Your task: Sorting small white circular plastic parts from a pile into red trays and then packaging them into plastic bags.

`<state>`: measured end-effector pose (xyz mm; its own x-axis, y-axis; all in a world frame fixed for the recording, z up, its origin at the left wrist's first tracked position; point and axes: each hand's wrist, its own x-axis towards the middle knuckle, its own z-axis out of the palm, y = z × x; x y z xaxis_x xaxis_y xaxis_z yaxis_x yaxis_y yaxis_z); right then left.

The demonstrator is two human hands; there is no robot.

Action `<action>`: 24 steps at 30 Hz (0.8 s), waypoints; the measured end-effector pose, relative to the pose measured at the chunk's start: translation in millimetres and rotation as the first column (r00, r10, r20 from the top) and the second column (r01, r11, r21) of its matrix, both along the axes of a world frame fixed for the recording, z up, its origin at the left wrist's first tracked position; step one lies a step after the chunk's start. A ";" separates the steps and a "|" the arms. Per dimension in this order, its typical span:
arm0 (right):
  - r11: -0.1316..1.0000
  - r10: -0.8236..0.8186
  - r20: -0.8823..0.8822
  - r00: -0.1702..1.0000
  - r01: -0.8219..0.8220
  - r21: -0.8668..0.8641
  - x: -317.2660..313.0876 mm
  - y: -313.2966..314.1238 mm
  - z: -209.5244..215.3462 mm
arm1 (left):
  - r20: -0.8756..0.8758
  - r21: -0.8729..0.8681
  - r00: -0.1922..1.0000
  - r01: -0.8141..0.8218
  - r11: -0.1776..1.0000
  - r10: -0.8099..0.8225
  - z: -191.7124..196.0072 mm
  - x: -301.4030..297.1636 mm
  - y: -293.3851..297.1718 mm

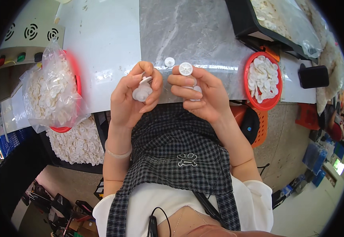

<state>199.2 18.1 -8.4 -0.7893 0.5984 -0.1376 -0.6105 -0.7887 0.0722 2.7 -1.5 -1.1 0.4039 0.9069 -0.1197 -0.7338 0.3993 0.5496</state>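
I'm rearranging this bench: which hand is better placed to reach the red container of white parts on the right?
Likely the right hand: it is nearer the red container, though holding a white gear. The left hand, holding white parts, is farther away.

On the table (191, 35), a gear (169, 62) lies between a left bag (52, 53) and a right bowl (267, 106).

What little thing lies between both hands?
A small round white plastic piece lies on the grey marbled tabletop, at the far end of the gap between the left hand and right hand, in the head view.
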 end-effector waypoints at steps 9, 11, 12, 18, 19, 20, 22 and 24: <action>1.000 0.009 -0.091 0.996 -0.010 -0.012 -1.0 -1.8 -3.2 | -0.423 0.049 0.896 -0.129 0.990 0.138 4.8 -1.1 1.3; 1.000 0.011 -0.066 0.998 -0.011 -0.005 0.5 -1.7 -2.5 | -0.502 0.043 0.854 -0.136 0.990 0.139 7.7 -2.7 3.1; 0.996 -0.037 0.014 0.999 0.035 0.078 2.5 -1.9 -2.1 | -0.576 0.038 0.806 -0.142 0.989 0.137 8.4 -3.1 4.2; 0.876 -0.360 0.352 0.864 0.184 0.445 16.6 -4.2 6.6 | -0.852 0.522 0.073 0.052 0.851 0.518 7.7 23.7 21.9; 0.847 -0.397 0.392 0.830 0.167 0.504 18.2 -3.7 8.0 | -0.851 0.523 0.075 0.053 0.851 0.519 5.0 25.5 23.2; 0.816 -0.434 0.427 0.793 0.145 0.559 19.4 -3.6 8.8 | -0.844 0.536 0.036 0.102 0.838 0.535 0.0 26.9 24.6; 0.830 -0.408 0.409 0.816 0.146 0.538 21.4 -2.9 4.8 | -0.834 0.546 -0.002 0.154 0.824 0.552 -1.9 29.9 25.9; 0.844 -0.382 0.388 0.839 0.146 0.516 22.7 -3.3 2.4 | -0.830 0.557 0.051 0.132 0.820 0.556 1.0 32.4 27.1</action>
<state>221.8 14.8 -6.1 -0.5022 0.8586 -0.1028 -0.6651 -0.4595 -0.5887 35.1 25.6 -0.1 0.0216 0.9845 0.1739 0.5596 -0.1560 0.8140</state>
